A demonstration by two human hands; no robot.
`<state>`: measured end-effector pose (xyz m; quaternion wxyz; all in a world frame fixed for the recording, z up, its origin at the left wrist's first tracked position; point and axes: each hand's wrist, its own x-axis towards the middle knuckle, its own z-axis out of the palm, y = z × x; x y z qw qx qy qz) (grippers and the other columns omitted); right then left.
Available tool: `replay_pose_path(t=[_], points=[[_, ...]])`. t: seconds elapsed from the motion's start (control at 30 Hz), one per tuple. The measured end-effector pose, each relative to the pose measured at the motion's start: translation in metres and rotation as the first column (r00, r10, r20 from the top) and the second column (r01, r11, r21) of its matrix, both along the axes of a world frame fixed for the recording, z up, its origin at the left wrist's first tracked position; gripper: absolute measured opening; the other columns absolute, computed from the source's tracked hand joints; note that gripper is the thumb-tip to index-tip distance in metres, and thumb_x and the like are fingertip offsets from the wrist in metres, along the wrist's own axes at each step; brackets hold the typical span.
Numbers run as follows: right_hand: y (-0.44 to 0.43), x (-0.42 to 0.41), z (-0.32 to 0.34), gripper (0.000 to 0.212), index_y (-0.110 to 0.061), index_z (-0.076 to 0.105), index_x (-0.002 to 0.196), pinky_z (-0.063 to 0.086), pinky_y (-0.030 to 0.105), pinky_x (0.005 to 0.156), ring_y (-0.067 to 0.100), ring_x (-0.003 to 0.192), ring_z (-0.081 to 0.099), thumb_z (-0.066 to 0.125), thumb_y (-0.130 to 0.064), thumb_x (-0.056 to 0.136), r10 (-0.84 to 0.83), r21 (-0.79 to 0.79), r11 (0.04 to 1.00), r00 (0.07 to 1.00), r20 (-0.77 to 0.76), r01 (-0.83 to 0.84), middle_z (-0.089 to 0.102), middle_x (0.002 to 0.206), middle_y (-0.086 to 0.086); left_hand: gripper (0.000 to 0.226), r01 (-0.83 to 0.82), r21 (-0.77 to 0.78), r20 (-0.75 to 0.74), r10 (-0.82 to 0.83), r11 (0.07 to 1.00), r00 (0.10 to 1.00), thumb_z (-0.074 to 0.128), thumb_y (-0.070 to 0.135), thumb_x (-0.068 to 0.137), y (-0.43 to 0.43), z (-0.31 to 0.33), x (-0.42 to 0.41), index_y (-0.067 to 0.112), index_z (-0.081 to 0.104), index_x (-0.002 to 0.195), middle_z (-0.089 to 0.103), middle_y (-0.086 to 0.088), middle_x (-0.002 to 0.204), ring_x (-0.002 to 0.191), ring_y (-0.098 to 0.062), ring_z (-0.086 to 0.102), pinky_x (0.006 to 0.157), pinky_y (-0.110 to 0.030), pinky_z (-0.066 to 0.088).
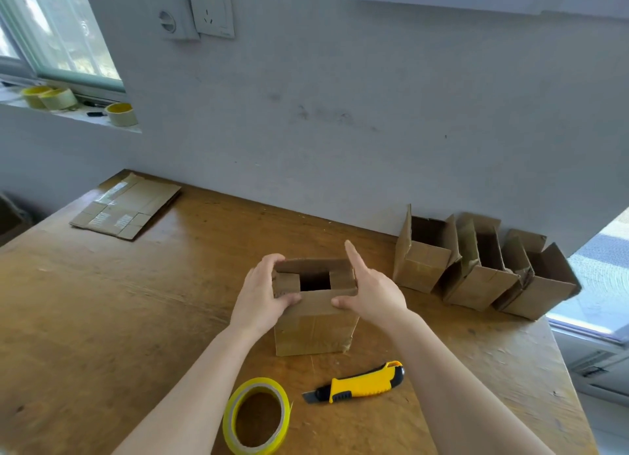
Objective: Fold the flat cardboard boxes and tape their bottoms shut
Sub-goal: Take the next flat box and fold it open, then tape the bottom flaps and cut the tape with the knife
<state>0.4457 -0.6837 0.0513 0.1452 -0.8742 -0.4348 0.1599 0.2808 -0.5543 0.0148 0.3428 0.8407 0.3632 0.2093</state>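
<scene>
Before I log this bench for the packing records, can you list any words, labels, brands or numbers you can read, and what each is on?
No text can be read anywhere.
Wall socket: a small mark at its lower edge, too blurred to read.
Flat cardboard: taped patches, no legible print.
Box, knife, tape roll: no print visible.

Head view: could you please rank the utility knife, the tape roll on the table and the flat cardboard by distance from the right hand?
From the right hand:
1. Utility knife, just below it, toward the person.
2. Tape roll, lower left, at the table's near edge.
3. Flat cardboard, far left corner.
</scene>
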Motion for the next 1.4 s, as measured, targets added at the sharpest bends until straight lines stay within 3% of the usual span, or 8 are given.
replay_pose_path(t=[0.17,0.5,0.63,0.73,0.9,1.1,1.27,1.4], points=[[0.0,0.0,0.003,0.058,-0.038,0.047,0.139,0.05,0.032,0.085,0.017,0.114,0.048,0.064,-0.053,0.086,0.043,-0.082,0.996,0.998,0.052,-0.039,0.05,0.124,-0.002,0.033,0.034,0.189,-0.028,-0.029,0.981,0.999,0.067,0.036,0.087,-0.001,-0.012,-0.007,0.018,0.07,0.115,0.055,0.005,0.135,0.124,-0.016,0.046,0.101,-0.029,0.038],[0.002,-0.033,-0.007,0.039,-0.024,0.048,0.142,0.03,0.03,0.113,0.013,0.146,0.022,0.04,-0.026,0.104,0.216,-0.007,0.976,0.955,0.201,-0.22,0.03,0.158,-0.003,0.031,0.039,0.348,-0.082,-0.011,0.937,0.997,0.057,0.028,0.095,-0.01,-0.019,-0.01,0.015,0.068,0.121,0.055,-0.005,0.136,0.123,-0.023,0.047,0.096,-0.038,0.047],[-0.002,-0.033,-0.014,0.04,-0.022,0.048,0.142,0.026,0.029,0.115,0.012,0.147,0.019,0.039,-0.031,0.104,0.186,0.063,0.978,0.971,0.153,-0.197,0.029,0.158,-0.003,0.016,-0.085,0.517,0.085,0.047,0.852,0.995,0.054,0.027,0.093,-0.035,-0.03,-0.028,0.012,0.061,0.093,0.054,-0.002,0.092,0.082,-0.016,0.05,0.07,-0.024,0.041],[-0.001,-0.033,-0.021,0.04,-0.024,0.049,0.142,0.027,0.03,0.115,0.011,0.147,0.019,0.041,-0.031,0.103,0.152,0.106,0.981,0.982,0.114,-0.165,0.03,0.157,-0.005,0.028,0.133,0.554,-0.12,-0.079,0.822,0.99,0.048,0.039,0.09,-0.059,-0.044,-0.042,0.019,0.058,0.072,0.051,0.006,0.073,0.07,-0.012,0.048,0.067,-0.03,0.047],[-0.001,-0.032,-0.027,0.041,-0.025,0.048,0.142,0.029,0.031,0.114,0.011,0.147,0.02,0.043,-0.032,0.102,0.137,0.124,0.981,0.986,0.097,-0.148,0.031,0.157,-0.006,0.109,0.344,0.096,-0.699,-0.183,0.934,0.691,0.028,0.099,0.05,-0.077,-0.061,-0.057,0.027,0.056,0.127,0.048,0.007,0.128,0.125,-0.016,0.039,0.108,-0.047,0.03],[-0.002,-0.032,-0.028,0.041,-0.024,0.048,0.142,0.029,0.03,0.114,0.011,0.147,0.02,0.044,-0.032,0.102,0.133,0.135,0.98,0.987,0.089,-0.145,0.031,0.157,-0.005,0.119,0.273,-0.19,-0.826,-0.304,0.943,0.475,0.076,0.069,0.055,-0.076,-0.059,-0.065,0.023,0.018,0.147,0.019,-0.004,0.15,0.139,-0.029,0.021,0.103,-0.057,0.037],[-0.002,-0.032,-0.024,0.043,-0.023,0.047,0.143,0.026,0.031,0.115,0.011,0.147,0.018,0.048,-0.031,0.101,0.134,0.13,0.982,0.99,0.037,-0.138,0.029,0.157,-0.006,0.101,0.136,-0.46,-0.621,-0.427,0.878,0.658,0.078,0.06,0.05,-0.062,-0.032,-0.056,0.024,0.037,0.136,0.036,-0.001,0.139,0.125,-0.024,0.04,0.097,-0.042,0.046],[-0.001,-0.031,-0.022,0.041,-0.02,0.049,0.142,0.023,0.033,0.116,0.012,0.147,0.021,0.048,-0.026,0.101,0.097,0.202,0.976,0.99,-0.102,-0.075,0.033,0.156,-0.004,0.081,0.251,-0.77,0.001,-0.393,0.587,0.919,0.082,0.041,0.051,-0.046,0.022,-0.049,0.021,0.052,0.124,0.061,-0.003,0.114,0.101,-0.018,0.061,0.084,-0.036,0.056]])
